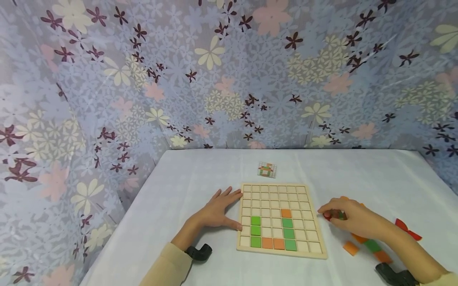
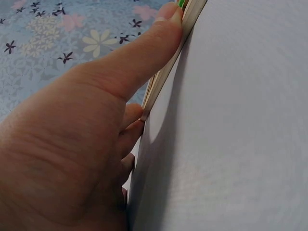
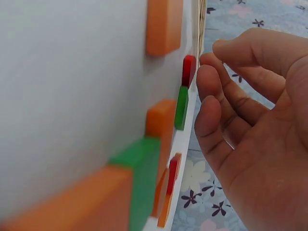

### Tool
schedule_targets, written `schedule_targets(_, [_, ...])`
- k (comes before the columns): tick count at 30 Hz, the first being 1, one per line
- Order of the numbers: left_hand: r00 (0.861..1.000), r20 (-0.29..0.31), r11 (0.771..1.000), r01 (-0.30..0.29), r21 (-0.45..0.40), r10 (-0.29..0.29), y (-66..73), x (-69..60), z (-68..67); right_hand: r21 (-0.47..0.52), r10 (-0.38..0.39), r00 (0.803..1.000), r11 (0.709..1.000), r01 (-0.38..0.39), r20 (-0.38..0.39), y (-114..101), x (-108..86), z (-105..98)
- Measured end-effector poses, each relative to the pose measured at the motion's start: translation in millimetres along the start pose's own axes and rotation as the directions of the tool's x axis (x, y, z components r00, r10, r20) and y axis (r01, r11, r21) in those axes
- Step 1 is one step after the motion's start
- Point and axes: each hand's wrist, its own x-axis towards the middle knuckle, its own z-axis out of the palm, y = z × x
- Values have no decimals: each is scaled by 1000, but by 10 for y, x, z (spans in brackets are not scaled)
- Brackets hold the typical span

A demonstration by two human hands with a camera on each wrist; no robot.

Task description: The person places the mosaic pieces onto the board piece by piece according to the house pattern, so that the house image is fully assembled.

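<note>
My left hand (image 1: 215, 211) lies spread at the wooden grid board's (image 1: 279, 252) left edge; in the left wrist view the thumb of this hand (image 2: 72, 134) touches the board's side (image 2: 159, 84). The board holds light green tiles (image 1: 255, 230) in a column, orange tiles (image 1: 267, 243) along the bottom row, darker green tiles (image 1: 288, 233) in another column and one orange tile (image 1: 286, 213) above them. Right of the board, my right hand (image 1: 358, 218) hovers over loose pieces, fingers loosely bent. The right wrist view shows this hand (image 3: 269, 120) holding nothing, beside a red piece (image 3: 188, 71) and a green piece (image 3: 181, 108).
A small pattern card (image 1: 266, 170) lies behind the board. Near my right forearm are a loose orange square (image 1: 351, 248), a green piece (image 1: 373, 245), another orange piece (image 1: 383, 256) and red pieces (image 1: 401, 225). Flowered cloth (image 1: 229, 79) hangs behind the white table (image 1: 200, 167).
</note>
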Motion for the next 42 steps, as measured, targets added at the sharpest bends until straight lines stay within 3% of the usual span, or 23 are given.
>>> schedule_targets(12, [1000, 0, 1000, 5, 2, -5, -10, 6, 13, 200, -77, 992, 978, 56, 103, 82, -255, -1])
schedule_targets(21, [1000, 0, 1000, 3, -2, -3, -14, 8, 32, 175, -16, 986, 984, -13, 168, 150, -391, 3])
schedule_targets(27, [1000, 1, 1000, 11, -6, -11, -4, 3, 21, 187, -35, 981, 982, -1, 189, 139, -402, 9])
schedule_targets(34, [1000, 7, 1000, 23, -1, -23, -7, -10, 26, 330, -118, 977, 942, 53, 179, 151, -371, 23])
schedule_targets(42, [1000, 7, 1000, 20, 4, -20, -31, 7, 39, 343, -140, 966, 937, 58, 219, 200, -380, 14])
